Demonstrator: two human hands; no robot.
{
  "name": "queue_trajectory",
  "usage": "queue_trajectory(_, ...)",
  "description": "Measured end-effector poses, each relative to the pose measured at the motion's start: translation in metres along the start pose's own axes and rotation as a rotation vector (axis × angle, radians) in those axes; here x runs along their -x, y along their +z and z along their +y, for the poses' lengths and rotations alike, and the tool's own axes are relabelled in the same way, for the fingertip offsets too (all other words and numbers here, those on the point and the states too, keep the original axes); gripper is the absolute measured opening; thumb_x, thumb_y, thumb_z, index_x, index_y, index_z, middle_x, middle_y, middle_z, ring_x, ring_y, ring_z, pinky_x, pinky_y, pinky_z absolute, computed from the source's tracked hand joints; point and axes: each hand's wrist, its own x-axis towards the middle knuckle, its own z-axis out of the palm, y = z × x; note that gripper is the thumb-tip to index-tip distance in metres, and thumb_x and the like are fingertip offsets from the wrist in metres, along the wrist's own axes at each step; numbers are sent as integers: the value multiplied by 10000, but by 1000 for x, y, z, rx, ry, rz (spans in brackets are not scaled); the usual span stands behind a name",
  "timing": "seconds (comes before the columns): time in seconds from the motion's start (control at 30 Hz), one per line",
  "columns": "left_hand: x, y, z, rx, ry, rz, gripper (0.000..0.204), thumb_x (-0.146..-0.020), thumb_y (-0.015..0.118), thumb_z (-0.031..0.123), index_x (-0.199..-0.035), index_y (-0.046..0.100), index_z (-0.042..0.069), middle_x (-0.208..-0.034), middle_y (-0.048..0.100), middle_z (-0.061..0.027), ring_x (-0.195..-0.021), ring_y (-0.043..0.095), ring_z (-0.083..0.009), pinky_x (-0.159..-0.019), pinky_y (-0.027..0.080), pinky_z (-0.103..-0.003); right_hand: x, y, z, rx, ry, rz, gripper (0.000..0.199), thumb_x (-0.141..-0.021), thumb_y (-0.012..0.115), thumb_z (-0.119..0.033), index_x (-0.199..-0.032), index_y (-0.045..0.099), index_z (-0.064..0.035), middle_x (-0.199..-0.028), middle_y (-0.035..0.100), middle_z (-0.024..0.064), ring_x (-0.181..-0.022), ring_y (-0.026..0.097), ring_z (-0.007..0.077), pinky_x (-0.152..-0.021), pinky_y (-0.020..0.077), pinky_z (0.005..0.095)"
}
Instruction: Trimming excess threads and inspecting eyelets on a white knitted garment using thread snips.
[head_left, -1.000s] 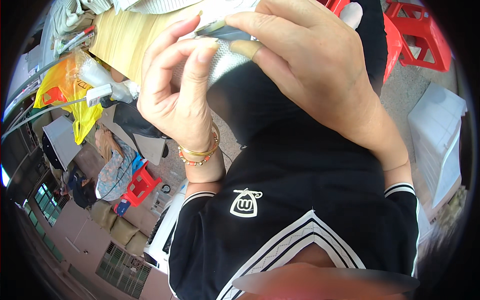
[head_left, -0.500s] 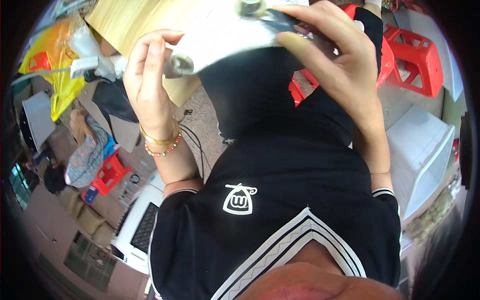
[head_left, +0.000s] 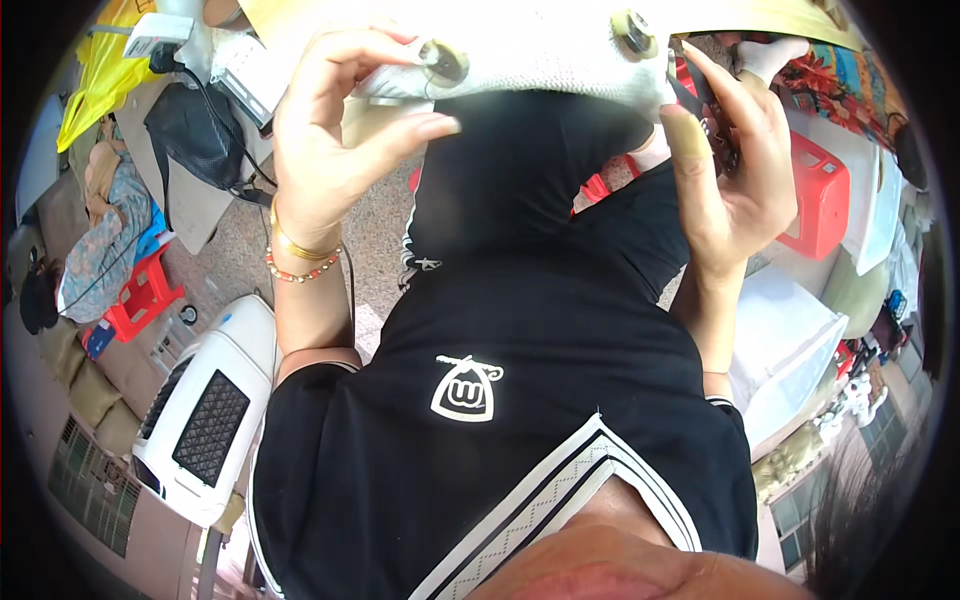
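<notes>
A white knitted piece [head_left: 545,85] with two dark, shiny oval discs lies across the top of the view, partly washed out by glare. My left hand [head_left: 335,130] is at its left end. The fingertips reach the fabric beside the left disc [head_left: 443,62], while the thumb stands apart below. At the other end, near the right disc [head_left: 633,35], my right hand [head_left: 735,165] curls around a dark thing with metallic glints [head_left: 715,120]. The fingers hide most of it, so its kind is unclear. A yellowish covering wraps the right thumb.
A pale wooden tabletop [head_left: 790,20] spans the far side. Left are a yellow plastic bag [head_left: 95,85], a black mesh bag [head_left: 195,135] with cables and a white machine [head_left: 205,410]. Right are a red stool [head_left: 820,195] and a white bin [head_left: 785,345]. Another person [head_left: 110,235] is at far left.
The white knitted piece has come down and right in view, its discs now wider apart. My left thumb has moved away from the fingers. My right hand has shifted right with the dark thing.
</notes>
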Motion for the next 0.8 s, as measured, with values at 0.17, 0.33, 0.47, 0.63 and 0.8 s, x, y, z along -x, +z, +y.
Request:
queue_trajectory(0.17,5,-4,-13,-273,33,-4,345,-737,720,-112,-1040,590,-11,-1197,540,-141,-1039,566,-160,-879,471,-276,-25,18,-22,121,-384,-151,457,-646,812,-19,-1089,698,-23,-814,598,54,-624,522,110,-531,416,234)
queue_trajectory(0.33,8,-6,-5,-189,-48,-17,176,-771,699,-87,-924,636,-28,-1179,565,-157,-1014,569,-156,-878,460,-276,-37,24,-50,179,-268,-325,386,-675,782,-79,-1053,702,-81,-771,547,39,-624,538,162,-547,452,277)
queue_trajectory(0.47,10,-10,-5,-161,37,-27,140,-776,696,-79,-899,654,-28,-1195,564,-184,-968,617,-170,-857,480,-276,-59,15,-83,319,34,-665,386,-705,763,-96,-1070,654,-37,-761,506,43,-648,551,171,-513,436,286)
queue_trajectory(0.63,9,-9,-2,-49,23,-29,167,-749,719,-79,-901,672,-25,-1224,543,-209,-1006,628,-207,-854,501,-284,-65,12,-94,365,78,-680,396,-689,753,-131,-1066,654,-58,-766,493,32,-639,553,182,-496,438,299)
queue_trajectory(0.8,9,-10,2,46,36,-52,160,-734,728,-87,-874,682,-25,-1247,524,-222,-1023,624,-223,-855,501,-288,-58,15,-93,349,45,-622,394,-692,754,-127,-1067,657,-57,-748,481,30,-630,542,180,-494,429,297)
